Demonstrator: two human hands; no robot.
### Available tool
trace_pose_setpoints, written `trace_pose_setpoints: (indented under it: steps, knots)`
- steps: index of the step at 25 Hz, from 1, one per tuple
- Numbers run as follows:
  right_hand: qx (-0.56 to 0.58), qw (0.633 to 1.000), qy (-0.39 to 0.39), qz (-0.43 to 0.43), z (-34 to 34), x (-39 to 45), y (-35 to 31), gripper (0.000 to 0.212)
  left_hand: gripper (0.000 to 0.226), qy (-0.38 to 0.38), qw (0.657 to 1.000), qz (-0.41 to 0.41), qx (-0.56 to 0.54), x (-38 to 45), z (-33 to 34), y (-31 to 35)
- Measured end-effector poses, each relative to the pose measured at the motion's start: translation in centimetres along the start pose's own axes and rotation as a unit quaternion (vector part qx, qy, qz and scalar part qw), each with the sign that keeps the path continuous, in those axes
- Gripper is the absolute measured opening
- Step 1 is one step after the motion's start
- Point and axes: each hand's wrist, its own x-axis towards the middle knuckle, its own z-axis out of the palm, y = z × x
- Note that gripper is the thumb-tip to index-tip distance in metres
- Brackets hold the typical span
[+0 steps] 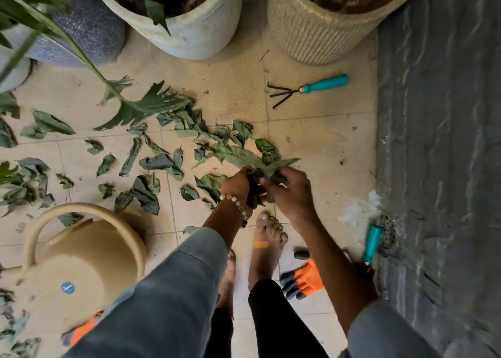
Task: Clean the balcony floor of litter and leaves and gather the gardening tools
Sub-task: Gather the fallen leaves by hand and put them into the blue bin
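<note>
Your left hand (pixel 235 182) and right hand (pixel 288 188) both clench one bunch of leaves (pixel 260 167) low over the tiled floor (pixel 311 140), just ahead of your bare feet. The longest leaf in the bunch runs from upper left down to your fingers, and a second blade sticks out to the upper right. The lower end of the bunch hangs between your wrists, dark and hard to make out.

Loose leaves (pixel 151 165) lie scattered across the tiles to the left. The rake (pixel 309 89) lies near the ribbed pot (pixel 320 40), long axis nearly level, teal handle to the right, tines to the left. A second teal-handled tool (pixel 371 243) lies beside the drain, its handle running up and right; its working end is hidden behind your right forearm. An orange glove (pixel 303 276) lies partly under that arm, and another (pixel 84 329) shows only an edge beneath your left sleeve, below the bucket (pixel 81 262).
</note>
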Motion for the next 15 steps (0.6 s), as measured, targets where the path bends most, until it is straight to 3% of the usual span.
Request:
trace_pose_setpoints:
  steps: [2,4,7,9,10,11,12,14,15]
  knots:
    - [-0.131,0.985,-0.006,-0.108,1.2,-2.4,-2.1,0.032,0.027,0.01,0.999,0.002,-0.035,-0.9,0.0,-0.4]
    - [-0.212,0.962,-0.079,-0.155,2.0,-3.4,-3.0,0.044,0.026,0.014,0.999,0.009,-0.033,-1.3,-0.6,-0.5]
    - [-0.377,0.881,-0.262,-0.118,1.9,-3.5,-3.0,0.047,0.034,-0.006,0.997,0.005,-0.071,-1.5,-2.0,-0.3]
    - [-0.467,0.815,-0.321,-0.116,1.1,-3.1,-3.1,0.042,0.024,0.024,0.999,0.036,-0.028,-1.3,-2.5,-0.6]
    - [-0.481,0.801,-0.334,-0.122,0.9,-2.6,-2.7,0.04,0.015,0.051,0.997,0.063,0.008,-1.2,-2.6,-0.8]
    - [-0.475,0.798,-0.353,-0.112,0.4,-2.1,-2.8,0.04,0.011,0.073,0.993,0.088,0.04,-0.9,-2.7,-0.8]
    - [-0.435,0.818,-0.37,-0.07,-0.1,-1.3,-2.8,0.042,0.012,0.093,0.988,0.104,0.064,-0.6,-2.9,-0.7]
    - [-0.223,0.912,-0.344,0.011,-1.5,0.7,-2.8,0.039,0.015,0.114,0.985,0.099,0.079,0.5,-3.8,-0.5]
    - [-0.119,0.952,-0.279,0.039,-2.1,2.0,-2.5,0.031,0.013,0.111,0.987,0.089,0.075,1.1,-4.4,-0.2]
